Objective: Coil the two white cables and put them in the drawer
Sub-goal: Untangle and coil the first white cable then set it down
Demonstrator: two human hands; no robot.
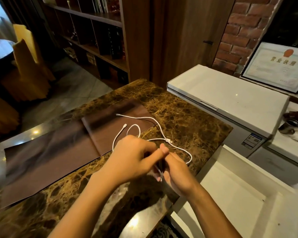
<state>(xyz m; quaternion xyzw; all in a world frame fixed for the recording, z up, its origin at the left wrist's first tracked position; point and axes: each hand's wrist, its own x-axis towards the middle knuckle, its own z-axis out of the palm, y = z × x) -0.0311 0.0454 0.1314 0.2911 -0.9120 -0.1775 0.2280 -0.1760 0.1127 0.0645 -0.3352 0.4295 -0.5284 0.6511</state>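
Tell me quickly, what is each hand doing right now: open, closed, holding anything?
Left hand: closed, thumb and fingers pinching the white cable.
Right hand: closed, gripping strands of the same white cable.

Dark brown marble countertop (187,109) at centre, wooden bookshelf (93,40) at eleven o'clock, red brick wall (237,40) at two o'clock, white chest freezer (230,93) at three o'clock, yellow chairs (27,62) on pale tiled floor (72,83) at ten o'clock, warm dim light
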